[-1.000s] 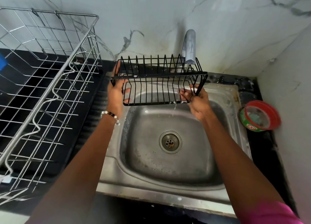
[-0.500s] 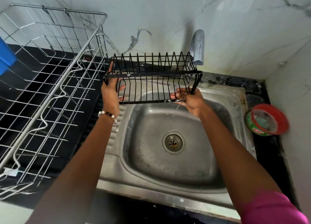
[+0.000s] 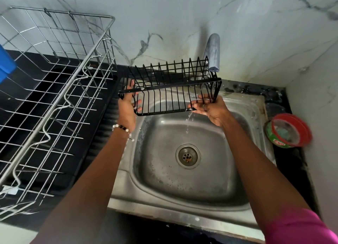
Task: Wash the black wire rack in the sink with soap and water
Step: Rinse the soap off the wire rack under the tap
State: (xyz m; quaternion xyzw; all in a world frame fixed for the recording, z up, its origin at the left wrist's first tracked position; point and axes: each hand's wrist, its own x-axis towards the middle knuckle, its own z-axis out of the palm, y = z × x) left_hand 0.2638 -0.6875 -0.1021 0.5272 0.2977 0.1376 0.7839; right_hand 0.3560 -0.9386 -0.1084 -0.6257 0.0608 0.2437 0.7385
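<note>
Black wire rack (image 3: 172,90) hangs over the steel sink (image 3: 186,170) under the running tap (image 3: 213,53); left hand (image 3: 127,109) grips its left end, right hand (image 3: 212,109) fingers curl round the right.

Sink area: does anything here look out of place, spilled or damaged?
Nothing looks broken or spilled. The black wire rack is tilted under the running tap, but the left hand and right hand hold it so. Dark grime stains the wall joint behind the sink.

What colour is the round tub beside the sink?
Red rim, green side on the tub, head view.
</note>
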